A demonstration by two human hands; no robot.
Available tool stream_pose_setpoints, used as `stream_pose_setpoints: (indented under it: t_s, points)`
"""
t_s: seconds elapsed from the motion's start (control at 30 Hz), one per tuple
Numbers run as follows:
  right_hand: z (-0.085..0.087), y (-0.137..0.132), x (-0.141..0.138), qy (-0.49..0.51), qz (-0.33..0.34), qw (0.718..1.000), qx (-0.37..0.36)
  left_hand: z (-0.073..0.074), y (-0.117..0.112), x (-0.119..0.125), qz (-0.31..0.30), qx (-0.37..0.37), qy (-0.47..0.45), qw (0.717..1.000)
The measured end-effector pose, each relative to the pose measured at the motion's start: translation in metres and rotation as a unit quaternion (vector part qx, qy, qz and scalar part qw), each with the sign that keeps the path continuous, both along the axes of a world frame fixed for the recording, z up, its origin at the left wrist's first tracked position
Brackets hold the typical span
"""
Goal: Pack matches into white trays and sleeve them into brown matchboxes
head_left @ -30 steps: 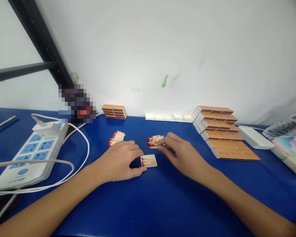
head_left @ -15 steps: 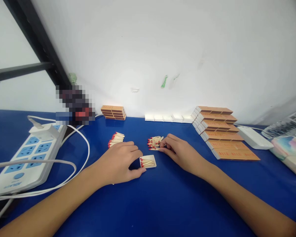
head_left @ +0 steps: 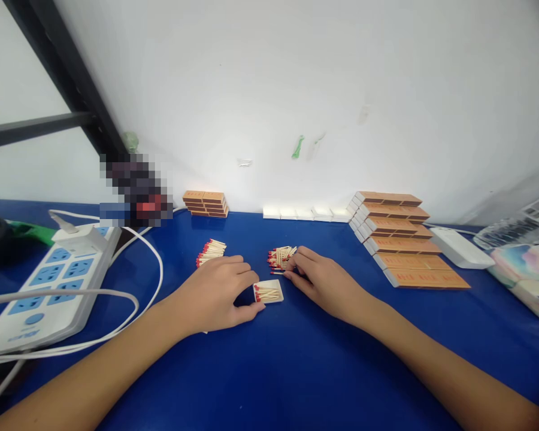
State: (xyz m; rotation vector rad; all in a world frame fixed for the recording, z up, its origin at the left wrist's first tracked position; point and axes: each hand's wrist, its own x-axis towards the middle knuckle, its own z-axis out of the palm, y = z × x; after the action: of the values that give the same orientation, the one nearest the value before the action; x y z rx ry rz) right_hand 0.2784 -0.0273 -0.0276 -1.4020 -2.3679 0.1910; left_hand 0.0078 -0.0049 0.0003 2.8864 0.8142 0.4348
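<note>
A small white matchbox tray [head_left: 276, 297] holding several red-tipped matches lies on the blue table. My left hand [head_left: 220, 293] grips its left end between thumb and fingers. To the right, my right hand [head_left: 318, 275] has thumb and forefinger pinched on the plain end of a match [head_left: 277, 273], at the near edge of a loose pile of matches [head_left: 281, 256]. Another pile of matches [head_left: 212, 248] lies beyond my left hand, which partly covers it.
Small stacked matchboxes [head_left: 205, 203] and a row of white trays [head_left: 296, 214] stand along the wall. A stepped stack of matchboxes [head_left: 399, 244] is at the right, beside a white adapter [head_left: 460, 246]. A power strip [head_left: 63, 287] with loose cables lies left.
My right hand has drawn slightly toward me, and the pinched match now lies a little apart from the pile. A dark and green object has come into view at the far left.
</note>
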Motion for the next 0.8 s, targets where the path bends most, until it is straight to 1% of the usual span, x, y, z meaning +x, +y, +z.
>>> stream_pose_setpoints:
  t_s: [0.1, 0.3, 0.43, 0.5, 0.6, 0.67, 0.8]
  points:
    - [0.003, 0.0, 0.002, -0.018, -0.004, 1.0, 0.005, 0.0, 0.0, 0.0, -0.003, -0.001, -0.002, 1.0]
    - [0.003, 0.0, 0.0, 0.021, 0.001, 1.0, 0.005, 0.002, 0.0, 0.001, 0.0, 0.0, 0.008, 1.0]
    - [-0.001, 0.001, 0.0, 0.004, -0.001, 1.0, 0.003, 0.003, 0.0, 0.001, 0.0, 0.0, 0.01, 1.0]
    - [0.0, 0.001, 0.002, -0.015, -0.003, 1.0, 0.006, 0.003, 0.0, 0.001, 0.002, -0.003, 0.012, 1.0]
    - [0.007, -0.003, 0.001, -0.03, -0.003, 0.999, 0.017, 0.003, 0.001, 0.001, 0.004, -0.003, 0.011, 1.0]
    - [0.012, -0.009, -0.003, -0.019, 0.002, 0.999, 0.026, 0.002, 0.0, 0.001, 0.005, 0.0, 0.008, 1.0]
    - [0.018, -0.022, -0.017, -0.001, 0.04, 0.999, 0.026, 0.0, -0.001, 0.002, 0.005, 0.006, 0.001, 1.0]
